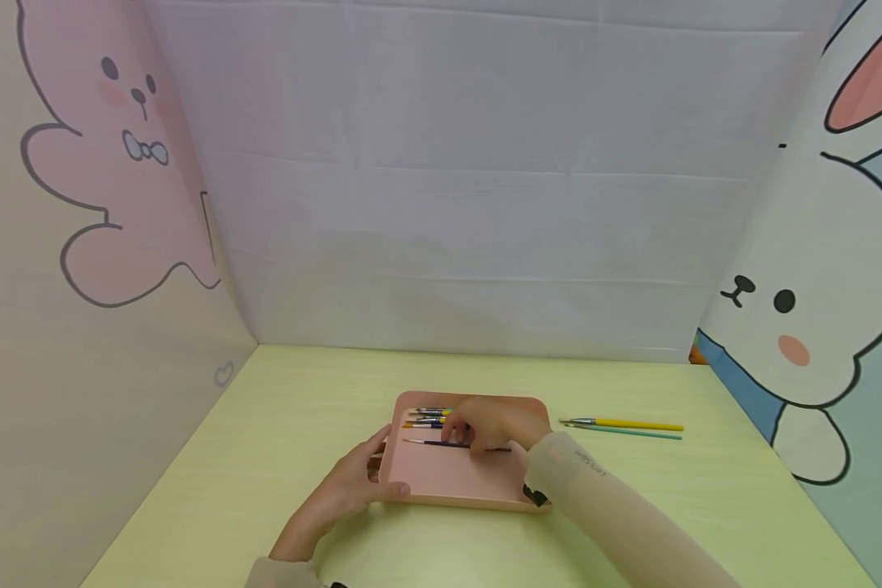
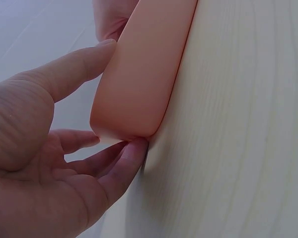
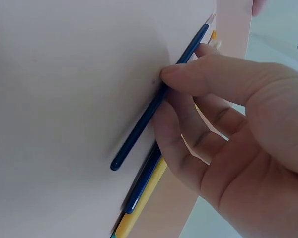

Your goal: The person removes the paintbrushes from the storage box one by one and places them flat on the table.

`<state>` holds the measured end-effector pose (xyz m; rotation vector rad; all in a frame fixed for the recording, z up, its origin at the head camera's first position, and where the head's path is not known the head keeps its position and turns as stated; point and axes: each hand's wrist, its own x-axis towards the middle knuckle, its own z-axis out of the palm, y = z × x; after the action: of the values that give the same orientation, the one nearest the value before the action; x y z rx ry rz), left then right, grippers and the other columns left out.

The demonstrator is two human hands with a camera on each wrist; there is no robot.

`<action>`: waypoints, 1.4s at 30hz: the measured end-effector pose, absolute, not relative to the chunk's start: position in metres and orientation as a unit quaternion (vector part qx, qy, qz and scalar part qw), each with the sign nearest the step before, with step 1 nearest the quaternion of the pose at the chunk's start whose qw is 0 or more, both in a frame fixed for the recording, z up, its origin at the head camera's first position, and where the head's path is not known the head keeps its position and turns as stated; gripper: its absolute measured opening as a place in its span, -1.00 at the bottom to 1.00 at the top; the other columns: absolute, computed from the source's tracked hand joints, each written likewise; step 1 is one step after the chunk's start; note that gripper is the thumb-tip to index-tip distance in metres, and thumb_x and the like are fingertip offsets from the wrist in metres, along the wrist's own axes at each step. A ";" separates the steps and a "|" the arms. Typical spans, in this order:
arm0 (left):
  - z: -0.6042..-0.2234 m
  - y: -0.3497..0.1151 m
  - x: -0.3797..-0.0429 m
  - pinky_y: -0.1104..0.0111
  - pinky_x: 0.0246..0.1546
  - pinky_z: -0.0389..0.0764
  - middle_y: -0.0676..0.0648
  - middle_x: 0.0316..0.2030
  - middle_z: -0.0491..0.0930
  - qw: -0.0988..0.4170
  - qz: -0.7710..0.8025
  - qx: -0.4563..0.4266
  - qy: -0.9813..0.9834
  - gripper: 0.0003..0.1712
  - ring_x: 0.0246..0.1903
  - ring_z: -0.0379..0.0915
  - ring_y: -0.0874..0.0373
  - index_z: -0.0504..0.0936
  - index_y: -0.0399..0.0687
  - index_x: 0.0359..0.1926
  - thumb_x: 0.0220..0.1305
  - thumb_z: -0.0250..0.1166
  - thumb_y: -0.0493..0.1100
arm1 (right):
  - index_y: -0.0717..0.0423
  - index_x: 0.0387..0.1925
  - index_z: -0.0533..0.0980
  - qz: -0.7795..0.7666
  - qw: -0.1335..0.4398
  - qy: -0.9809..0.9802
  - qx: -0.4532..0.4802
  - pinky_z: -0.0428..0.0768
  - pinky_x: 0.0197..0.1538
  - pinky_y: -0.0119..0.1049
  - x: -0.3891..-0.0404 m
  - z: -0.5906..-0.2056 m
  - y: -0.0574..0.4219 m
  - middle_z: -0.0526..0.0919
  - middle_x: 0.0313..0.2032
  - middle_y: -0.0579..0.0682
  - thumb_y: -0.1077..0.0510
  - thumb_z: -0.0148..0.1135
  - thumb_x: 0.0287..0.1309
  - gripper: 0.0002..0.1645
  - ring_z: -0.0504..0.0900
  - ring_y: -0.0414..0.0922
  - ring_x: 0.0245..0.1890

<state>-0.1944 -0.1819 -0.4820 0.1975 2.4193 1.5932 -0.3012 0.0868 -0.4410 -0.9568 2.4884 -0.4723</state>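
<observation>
A pink tray [image 1: 448, 478] lies on the table before me. My left hand [image 1: 349, 482] holds its near left corner, thumb on the rim and fingertips at the lower edge, as the left wrist view shows. Over the tray, my right hand [image 1: 491, 423] pinches a thin dark blue paintbrush [image 3: 136, 134] between thumb and fingers. The brush's pale tip points left in the head view. Behind it in the tray lie several more paintbrushes [image 1: 417, 425], partly hidden by the right hand; a blue handle [image 3: 141, 188] and a yellow handle [image 3: 139, 208] show in the right wrist view.
To the right of the tray, a yellow paintbrush [image 1: 639, 425] and a teal paintbrush [image 1: 632, 432] lie side by side on the pale wood-grain table [image 1: 294, 416]. A white cloth wall [image 1: 485, 245] stands at the back, with cartoon-printed walls on both sides.
</observation>
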 end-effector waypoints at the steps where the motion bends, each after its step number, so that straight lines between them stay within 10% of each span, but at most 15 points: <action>1: -0.482 -0.182 -0.194 -0.10 0.30 0.52 -0.24 0.41 0.47 0.119 0.545 0.067 0.827 0.28 0.29 0.50 -0.16 0.09 -0.11 0.69 0.11 0.68 -0.11 | -0.17 -0.06 0.71 -0.170 0.216 0.897 -0.345 0.52 -0.10 -0.40 -0.301 -0.441 0.087 0.67 -0.23 -0.13 0.59 0.25 0.09 -0.37 0.55 -0.23 -0.21; 42: -0.482 -0.180 -0.193 -0.09 0.29 0.53 -0.23 0.38 0.50 0.119 0.550 0.072 0.824 0.29 0.23 0.53 -0.12 0.07 -0.10 0.70 0.10 0.68 -0.16 | 0.03 0.06 0.70 -0.201 0.148 0.872 -0.421 0.70 -0.05 -0.24 -0.296 -0.392 0.167 0.67 -0.19 -0.11 0.61 0.19 0.13 -0.40 0.67 -0.21 -0.22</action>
<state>-0.1934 -0.1802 -0.4820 0.2104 2.4074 1.6074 -0.2956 0.1668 -0.3917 -1.2118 2.5066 -0.5782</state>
